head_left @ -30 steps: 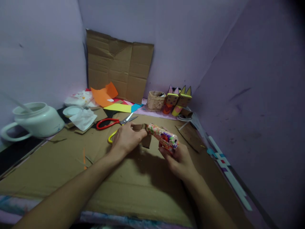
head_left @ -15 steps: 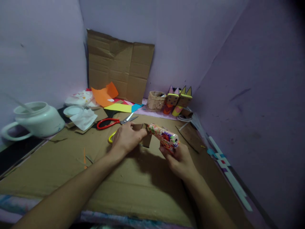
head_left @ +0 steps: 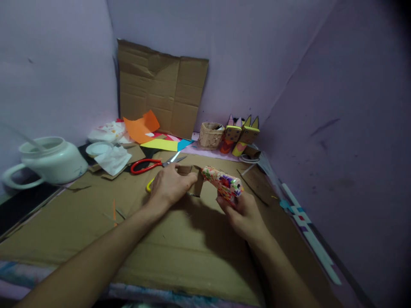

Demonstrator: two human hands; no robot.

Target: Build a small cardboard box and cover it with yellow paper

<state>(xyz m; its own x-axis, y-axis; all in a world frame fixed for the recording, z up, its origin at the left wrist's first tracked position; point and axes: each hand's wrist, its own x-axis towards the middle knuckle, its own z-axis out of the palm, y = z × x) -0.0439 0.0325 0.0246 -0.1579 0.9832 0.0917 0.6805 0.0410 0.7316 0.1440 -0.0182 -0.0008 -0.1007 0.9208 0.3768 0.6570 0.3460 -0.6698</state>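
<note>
My left hand (head_left: 171,184) is closed on a small folded piece of cardboard (head_left: 198,185), holding it above the cardboard sheet (head_left: 180,261) on the table. In my right hand (head_left: 245,218) is a glue gun (head_left: 223,183) with a bright floral pattern, gripped by its handle. Its nozzle end points left and meets the upper edge of the cardboard piece; whether they touch I cannot tell. Red-handled scissors (head_left: 146,166) lie open just beyond my left hand. Part of a yellow handle (head_left: 149,185) shows beside that hand, the rest hidden.
A white mug-like pot (head_left: 53,160) stands at left, near a white lid (head_left: 99,149) and crumpled tissue (head_left: 113,160). Coloured paper (head_left: 141,126), a small woven-looking basket (head_left: 210,136) and eared paper figures (head_left: 248,134) line the back. Pale strips (head_left: 313,237) lie along the right wall.
The glue gun's nozzle end has shifted very slightly right along the cardboard piece's top edge. Both hands keep their hold, and the rest looks the same.
</note>
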